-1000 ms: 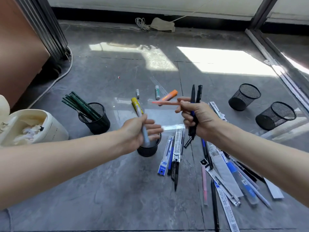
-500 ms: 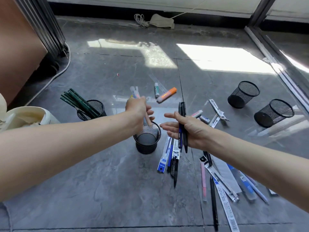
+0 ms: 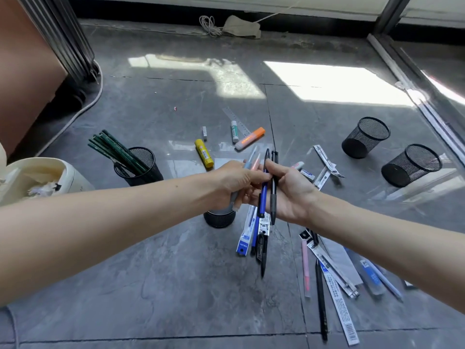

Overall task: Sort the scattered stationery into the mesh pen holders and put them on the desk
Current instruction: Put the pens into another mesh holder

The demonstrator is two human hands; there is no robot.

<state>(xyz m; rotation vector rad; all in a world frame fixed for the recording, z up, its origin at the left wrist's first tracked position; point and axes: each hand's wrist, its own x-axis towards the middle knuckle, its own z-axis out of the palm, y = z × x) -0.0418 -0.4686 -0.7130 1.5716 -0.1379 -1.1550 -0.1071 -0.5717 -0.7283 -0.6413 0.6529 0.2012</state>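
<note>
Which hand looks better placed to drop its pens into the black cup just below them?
Left, probably. The left hand grips two pale pens right above the mesh cup; the right hand holds dark pens off to the cup's side.

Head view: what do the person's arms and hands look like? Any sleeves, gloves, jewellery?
Left hand and right hand are bare: no gloves, rings or watch visible. Left forearm and right forearm are uncovered to the frame edges; no sleeve shows.

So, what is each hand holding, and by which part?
Left hand grips a pale blue pen and a pink pen midway; right hand holds a blue pen and a black pen by their upper barrels.
</note>
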